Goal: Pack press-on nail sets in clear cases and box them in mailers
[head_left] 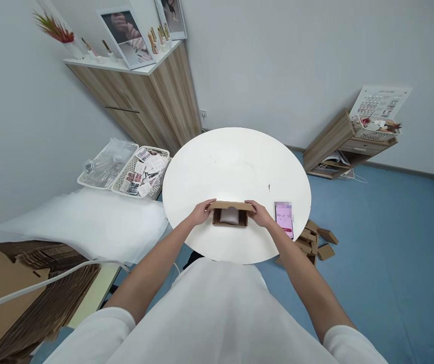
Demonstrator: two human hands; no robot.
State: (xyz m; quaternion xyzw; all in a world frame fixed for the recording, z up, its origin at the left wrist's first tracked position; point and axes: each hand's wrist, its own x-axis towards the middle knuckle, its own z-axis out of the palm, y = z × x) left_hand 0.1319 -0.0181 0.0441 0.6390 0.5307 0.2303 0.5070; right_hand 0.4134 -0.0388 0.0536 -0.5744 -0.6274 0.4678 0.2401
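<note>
A round white table (235,162) carries a small open cardboard box (232,206) near its front edge. Just right of the box, apart from it, lies a phone (284,219), screen up and lit, close to the rim. A tiny dark speck (269,188) sits farther back.

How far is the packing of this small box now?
Done: the cardboard box is folded into shape and a pale packet lies inside. In hand: the left hand and the right hand hold its two ends. Left: the top is not yet closed.
</note>
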